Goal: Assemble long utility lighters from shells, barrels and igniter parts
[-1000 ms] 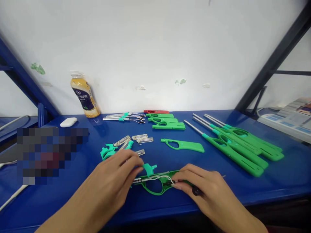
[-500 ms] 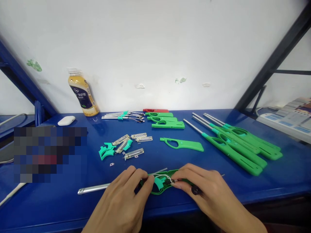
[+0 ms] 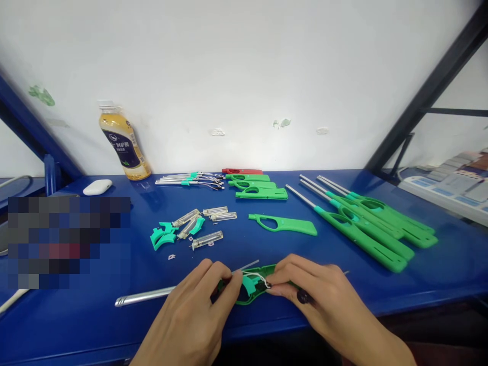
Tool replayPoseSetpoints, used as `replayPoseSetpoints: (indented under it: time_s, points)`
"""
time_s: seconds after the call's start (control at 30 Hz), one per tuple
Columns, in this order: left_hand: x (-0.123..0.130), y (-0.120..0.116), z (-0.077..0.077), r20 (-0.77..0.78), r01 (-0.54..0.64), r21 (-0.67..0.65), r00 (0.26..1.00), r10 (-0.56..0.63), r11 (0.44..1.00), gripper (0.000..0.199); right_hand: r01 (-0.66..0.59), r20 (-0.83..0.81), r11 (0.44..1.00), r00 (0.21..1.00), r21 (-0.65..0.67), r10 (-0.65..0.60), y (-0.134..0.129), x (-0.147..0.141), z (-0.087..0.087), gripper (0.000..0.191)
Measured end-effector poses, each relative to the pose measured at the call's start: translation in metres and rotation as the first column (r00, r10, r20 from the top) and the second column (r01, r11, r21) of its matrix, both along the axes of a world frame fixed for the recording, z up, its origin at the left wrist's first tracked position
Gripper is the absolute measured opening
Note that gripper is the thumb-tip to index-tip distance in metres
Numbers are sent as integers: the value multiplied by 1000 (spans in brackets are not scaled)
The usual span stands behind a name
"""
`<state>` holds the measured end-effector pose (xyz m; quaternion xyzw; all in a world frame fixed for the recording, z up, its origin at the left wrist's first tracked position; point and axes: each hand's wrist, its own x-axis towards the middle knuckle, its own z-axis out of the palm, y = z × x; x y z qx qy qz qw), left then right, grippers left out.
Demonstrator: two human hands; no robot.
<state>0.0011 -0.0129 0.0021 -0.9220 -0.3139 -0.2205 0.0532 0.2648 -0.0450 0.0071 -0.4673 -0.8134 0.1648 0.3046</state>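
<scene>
Near the table's front edge lies an opened green lighter half-shell (image 3: pixel 249 301) with a long silver tube (image 3: pixel 145 296) pointing left. My left hand (image 3: pixel 190 307) is closed around its tube end, thumb and fingers pressing there. Inside the shell sit a turquoise trigger (image 3: pixel 249 285) and a small black part. My right hand (image 3: pixel 324 292) pinches the white wire (image 3: pixel 262 277) and its small dark end over the shell. A dark, round-ended tool handle (image 3: pixel 303 296) is tucked in the right hand; a thin tip shows beyond the knuckles. The fingers hide part of the shell.
Beyond the hands lie clear fuel tanks (image 3: pixel 207 240), turquoise triggers (image 3: pixel 162 236) and a loose green half-shell (image 3: pixel 284 225). Assembled green lighters (image 3: pixel 366 239) lie right. Wired tubes (image 3: pixel 183 181), more shells (image 3: pixel 263 193), a drink bottle (image 3: pixel 125 145) and a white case (image 3: pixel 97 187) are farther back.
The whole view has shifted slightly, so table things sit a little further left. My right fingers have moved slightly at the wire; both hands keep their hold.
</scene>
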Motion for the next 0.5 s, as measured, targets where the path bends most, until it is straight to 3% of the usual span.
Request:
replayPoseSetpoints:
  time_s: [0.5]
  points:
    - [1, 2, 2, 80, 24, 4, 997, -25, 1000, 46, 18, 52, 1000, 998, 11, -18, -1, 2, 1, 22]
